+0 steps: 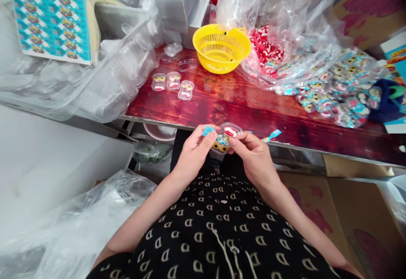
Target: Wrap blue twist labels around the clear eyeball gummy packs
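From the head view, you hold a small clear plastic capsule (226,137) between both hands just over the near edge of the red table (253,109), close to your body, so the work sits where you can look straight down on it. Your left hand (193,152) pinches the capsule's left side with thumb and fingertips closed on it, and a blue strip (208,131) pokes up at 11 o'clock from that grip. Your right hand (253,154) grips the right side the same way, fingers curled in from 3 o'clock, which steadies the piece from two sides; printed eyes and a red mouth shape show through the clear shell. A second blue strip (271,135) lies on the table edge at 3 o'clock from the capsule, just beside your right hand. At 11 o'clock, well apart, three finished-looking capsules (173,84) sit in a row, set off from the raw stock. The yellow basket (221,47) stands at 12 o'clock, open side up. At 1 to 2 o'clock a clear bag of red and white pieces (266,50) and a pile of filled capsules (336,92) crowd the far right. At 10 o'clock lies a sheet of blue stickers (50,23) beside stacked clear shells (127,63).
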A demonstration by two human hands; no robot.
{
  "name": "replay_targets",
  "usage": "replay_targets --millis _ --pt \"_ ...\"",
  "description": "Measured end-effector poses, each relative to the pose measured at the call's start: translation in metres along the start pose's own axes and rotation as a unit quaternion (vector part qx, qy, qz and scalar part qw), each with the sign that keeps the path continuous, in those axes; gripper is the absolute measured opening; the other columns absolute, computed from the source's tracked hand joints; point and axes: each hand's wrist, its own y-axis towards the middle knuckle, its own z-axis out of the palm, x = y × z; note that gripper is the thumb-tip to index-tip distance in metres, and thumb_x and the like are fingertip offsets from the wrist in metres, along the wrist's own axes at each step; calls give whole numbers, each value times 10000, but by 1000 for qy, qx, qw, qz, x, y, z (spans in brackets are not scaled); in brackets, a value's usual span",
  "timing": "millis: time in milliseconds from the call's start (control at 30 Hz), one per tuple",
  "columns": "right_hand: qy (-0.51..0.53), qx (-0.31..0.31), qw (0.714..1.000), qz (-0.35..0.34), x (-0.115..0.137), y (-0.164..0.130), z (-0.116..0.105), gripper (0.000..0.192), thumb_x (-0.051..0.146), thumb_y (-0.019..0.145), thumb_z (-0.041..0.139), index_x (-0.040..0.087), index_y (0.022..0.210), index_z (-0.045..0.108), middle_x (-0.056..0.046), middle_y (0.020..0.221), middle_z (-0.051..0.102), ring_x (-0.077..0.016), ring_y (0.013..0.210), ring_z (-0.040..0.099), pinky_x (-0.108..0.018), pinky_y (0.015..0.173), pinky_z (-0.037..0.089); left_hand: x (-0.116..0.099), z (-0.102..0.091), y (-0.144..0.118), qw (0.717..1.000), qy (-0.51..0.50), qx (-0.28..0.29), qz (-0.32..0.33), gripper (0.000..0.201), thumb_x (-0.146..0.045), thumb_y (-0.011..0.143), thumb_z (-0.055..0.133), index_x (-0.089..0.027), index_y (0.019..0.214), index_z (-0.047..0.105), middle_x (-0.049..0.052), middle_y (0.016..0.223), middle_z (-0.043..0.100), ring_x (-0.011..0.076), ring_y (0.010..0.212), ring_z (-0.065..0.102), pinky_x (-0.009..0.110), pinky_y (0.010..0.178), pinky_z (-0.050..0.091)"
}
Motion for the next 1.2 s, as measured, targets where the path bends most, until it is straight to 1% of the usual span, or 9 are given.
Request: replay_targets --millis 133,233,367,600,733,833,967,1100,1200 --pt "-10 33 998 -48 -2 -6 -4 128 360 826 784 252 854 721 27 816 750 -126 669 651 -291 700 567 -9 0 2 995 -89 7 -39 226 -410 876 740 -189 835 766 38 872 736 151 828 648 275 827 513" --pt "-22 45 994 -100 -3 -10 -6 57 318 874 755 277 911 742 11 937 783 -157 802 710 -305 745 588 -16 0 2 985 -135 49 -98 226 -400 824 793 -179 869 791 48 851 747 156 803 663 288 819 517" --pt "-75 70 974 -201 5 -11 -10 86 255 922 706 298 971 764 0 928 789 -180 844 732 -333 768 600 -20 -2 1 979 -134 73 -139 216 -352 793 824 -191 936 798 39 898 747 130 764 648 270 774 504" --pt "-214 121 893 -377 24 -12 -28 294 170 952 657 334 1175 757 -30 1012 804 -228 926 760 -422 838 612 -35 -10 -7 982 -10 175 -71 132 -295 859 766 -196 945 746 15 871 683 127 801 616 248 778 481" --pt "-232 143 858 -435 28 -12 -32 347 161 954 660 311 1259 728 -51 1028 801 -223 928 759 -403 786 637 -50 -14 -3 958 101 266 -31 117 -261 909 694 -179 992 699 0 848 640 122 779 581 261 782 473" --pt "-238 146 844 -458 28 -11 -30 351 126 950 655 283 1255 731 -62 1027 797 -211 927 754 -381 766 646 -58 -15 4 936 156 315 -4 94 -218 911 672 -168 989 661 -9 865 623 114 794 567 262 791 463" --pt "-244 141 843 -458 25 -9 -28 343 126 953 648 289 1244 730 -56 1012 791 -211 919 752 -379 755 647 -64 -16 13 922 177 344 -26 94 -175 907 651 -171 998 629 -27 845 612 102 773 559 253 769 452" --pt "-231 138 846 -460 24 -7 -29 335 91 930 660 242 1223 721 -74 1051 777 -223 970 741 -411 830 629 -62 -20 18 934 99 343 -36 159 -185 913 669 -177 1063 617 -21 833 633 102 771 583 239 753 455" --pt "-227 155 843 -462 27 -7 -28 302 66 922 641 213 1177 706 -70 1011 762 -212 952 729 -389 828 617 -55 -19 16 951 16 306 -39 204 -239 908 710 -190 1081 612 -14 818 654 109 749 604 239 736 471"
